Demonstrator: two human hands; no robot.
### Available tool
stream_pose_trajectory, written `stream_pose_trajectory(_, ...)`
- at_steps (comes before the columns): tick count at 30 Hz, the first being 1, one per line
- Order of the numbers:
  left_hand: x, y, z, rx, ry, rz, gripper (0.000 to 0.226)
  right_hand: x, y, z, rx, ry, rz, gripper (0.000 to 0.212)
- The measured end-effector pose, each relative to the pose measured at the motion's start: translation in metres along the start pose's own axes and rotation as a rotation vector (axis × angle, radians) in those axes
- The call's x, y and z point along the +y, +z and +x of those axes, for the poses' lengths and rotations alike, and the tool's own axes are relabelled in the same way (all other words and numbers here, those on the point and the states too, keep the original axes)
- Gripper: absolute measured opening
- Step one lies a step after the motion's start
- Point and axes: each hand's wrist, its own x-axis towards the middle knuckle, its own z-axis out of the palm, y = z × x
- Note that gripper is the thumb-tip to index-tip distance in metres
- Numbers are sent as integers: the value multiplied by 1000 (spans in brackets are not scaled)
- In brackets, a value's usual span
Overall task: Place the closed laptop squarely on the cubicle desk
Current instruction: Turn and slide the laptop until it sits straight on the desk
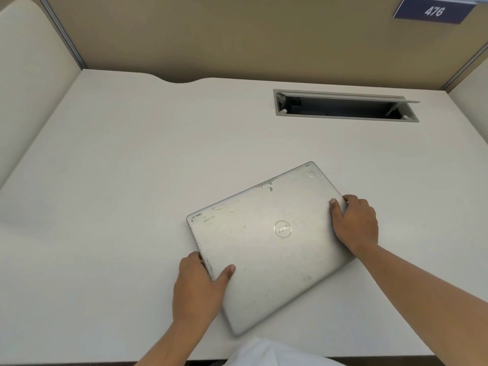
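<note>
Silver and scratched, the closed laptop (266,247) lies flat on the white desk (105,180), near its front edge and turned at an angle to it. I see my left hand (196,286) holding the laptop's left edge: the thumb presses on the lid, the other fingers curl around the side. My right hand (355,223) grasps the right edge in the same manner, thumb on top, wrist bent inward. Both forearms reach in from below. Behind, the cable tray (346,105) is open in the desk, well apart from the laptop.
</note>
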Motion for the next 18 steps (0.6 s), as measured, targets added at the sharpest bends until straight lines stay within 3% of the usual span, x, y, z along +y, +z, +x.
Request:
stream_pose_trajectory(5,14,21,-14,86,-19,119,93,-1,1,-1,3,10,-9,54)
stream_pose_trajectory(8,20,28,-19,133,-61,118,106,-1,1,-1,7,14,-10,55)
stream_pose_trajectory(12,27,31,-16,116,-142,45,106,-2,0,-2,3,19,3,55)
stream_pose_trajectory(18,39,28,-3,43,-299,-65,95,0,-8,13,-131,27,125,57)
